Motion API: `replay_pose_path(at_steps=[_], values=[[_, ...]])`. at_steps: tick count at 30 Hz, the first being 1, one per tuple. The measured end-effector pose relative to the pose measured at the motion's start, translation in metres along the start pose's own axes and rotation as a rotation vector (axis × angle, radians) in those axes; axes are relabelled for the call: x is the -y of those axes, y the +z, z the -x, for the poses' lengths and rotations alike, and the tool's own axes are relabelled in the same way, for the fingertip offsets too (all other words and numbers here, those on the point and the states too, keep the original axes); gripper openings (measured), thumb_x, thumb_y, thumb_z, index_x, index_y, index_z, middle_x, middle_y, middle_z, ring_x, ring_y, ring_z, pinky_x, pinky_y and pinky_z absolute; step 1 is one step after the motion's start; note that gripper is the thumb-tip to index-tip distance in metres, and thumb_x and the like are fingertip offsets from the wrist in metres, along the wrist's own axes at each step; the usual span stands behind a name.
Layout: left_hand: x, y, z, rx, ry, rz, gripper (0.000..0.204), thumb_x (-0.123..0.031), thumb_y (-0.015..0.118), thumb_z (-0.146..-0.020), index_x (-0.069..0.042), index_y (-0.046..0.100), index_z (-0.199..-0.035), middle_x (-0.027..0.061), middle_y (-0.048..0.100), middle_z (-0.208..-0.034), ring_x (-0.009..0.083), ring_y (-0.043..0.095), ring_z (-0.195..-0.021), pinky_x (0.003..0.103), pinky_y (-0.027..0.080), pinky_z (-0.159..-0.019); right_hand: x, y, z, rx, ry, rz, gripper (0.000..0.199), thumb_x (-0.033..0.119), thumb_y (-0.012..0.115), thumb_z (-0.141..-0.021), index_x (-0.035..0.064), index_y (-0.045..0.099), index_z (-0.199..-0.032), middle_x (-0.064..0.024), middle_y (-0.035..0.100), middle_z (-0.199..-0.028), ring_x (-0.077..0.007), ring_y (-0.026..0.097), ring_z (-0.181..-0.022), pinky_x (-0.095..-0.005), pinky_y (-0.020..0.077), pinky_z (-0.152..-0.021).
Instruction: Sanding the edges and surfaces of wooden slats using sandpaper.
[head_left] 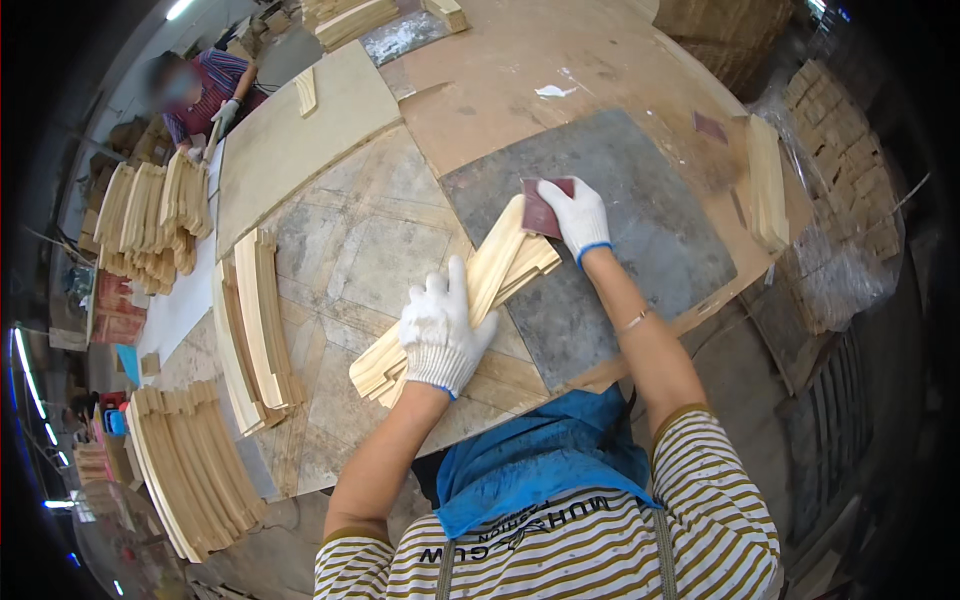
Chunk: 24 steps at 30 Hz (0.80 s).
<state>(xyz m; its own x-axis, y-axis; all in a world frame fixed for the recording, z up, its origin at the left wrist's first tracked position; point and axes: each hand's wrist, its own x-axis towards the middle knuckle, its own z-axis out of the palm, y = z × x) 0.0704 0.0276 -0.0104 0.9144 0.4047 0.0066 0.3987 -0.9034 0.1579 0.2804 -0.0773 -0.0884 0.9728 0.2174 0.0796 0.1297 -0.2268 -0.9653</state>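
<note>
My left hand [438, 325], in a white knit glove, grips a pale wooden slat [497, 255] with a rounded end. That slat lies slantwise across a small bundle of similar slats [377, 368], partly hidden under my palm. My right hand [578, 215], gloved as well, pinches a dark red sheet of sandpaper [541, 212]. The sandpaper meets the slat's far rounded end and covers part of it. Beneath both hands is the worktable, with a dark grey board [640, 240] on the right.
Curved slats [258, 325] stand in rows left of my left hand, with a larger stack [190, 470] at the table's near left. More bundles [150, 215] lie near a gloved co-worker [205, 90] at the far left. A wooden block [767, 185] and plastic-wrapped stacks [840, 160] are on the right.
</note>
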Motion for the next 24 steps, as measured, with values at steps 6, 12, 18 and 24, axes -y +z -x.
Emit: replay_pose_path(at_steps=[6, 12, 18, 24], values=[[0.014, -0.007, -0.008, 0.049, 0.095, 0.063, 0.073, -0.036, 0.072, -0.073, -0.005, 0.045, -0.133, 0.021, 0.057, -0.102, 0.0372, 0.057, -0.095, 0.045, 0.051, -0.077, -0.013, -0.055, 0.002, -0.042, -0.043, 0.232, 0.041, 0.036, 0.07, -0.081, -0.0005, 0.069, -0.099, -0.0162, 0.071, -0.093, -0.0249, 0.069, -0.086, -0.0341, 0.0513, -0.077], [0.016, -0.007, -0.025, -0.051, 0.287, 0.018, 0.064, -0.035, 0.07, -0.076, -0.007, 0.047, -0.128, 0.0172, 0.058, -0.101, 0.0343, 0.057, -0.096, 0.044, 0.049, -0.081, 0.012, -0.064, 0.012, -0.052, -0.078, -0.28, 0.025, 0.022, 0.07, -0.087, 0.0, 0.066, -0.098, -0.0037, 0.068, -0.087, -0.0091, 0.059, -0.078, -0.0251, 0.0484, -0.074], [0.014, 0.004, -0.026, -0.079, 0.24, -0.009, 0.073, -0.037, 0.074, -0.073, -0.009, 0.046, -0.134, 0.0173, 0.059, -0.104, 0.036, 0.057, -0.096, 0.045, 0.048, -0.083, 0.017, -0.04, 0.026, -0.033, -0.517, 0.323, 0.021, 0.031, 0.069, -0.084, 0.0135, 0.069, -0.095, -0.0123, 0.068, -0.084, -0.0297, 0.067, -0.078, -0.0356, 0.0522, -0.067], [0.011, -0.002, -0.026, -0.026, 0.177, 0.029, 0.081, -0.037, 0.077, -0.069, -0.011, 0.045, -0.138, 0.0177, 0.059, -0.109, 0.0371, 0.056, -0.098, 0.045, 0.047, -0.087, -0.012, -0.066, 0.008, -0.243, -0.261, 0.372, 0.027, 0.038, 0.066, -0.086, 0.0124, 0.069, -0.095, -0.0132, 0.069, -0.087, -0.0301, 0.068, -0.081, -0.0354, 0.0513, -0.07]])
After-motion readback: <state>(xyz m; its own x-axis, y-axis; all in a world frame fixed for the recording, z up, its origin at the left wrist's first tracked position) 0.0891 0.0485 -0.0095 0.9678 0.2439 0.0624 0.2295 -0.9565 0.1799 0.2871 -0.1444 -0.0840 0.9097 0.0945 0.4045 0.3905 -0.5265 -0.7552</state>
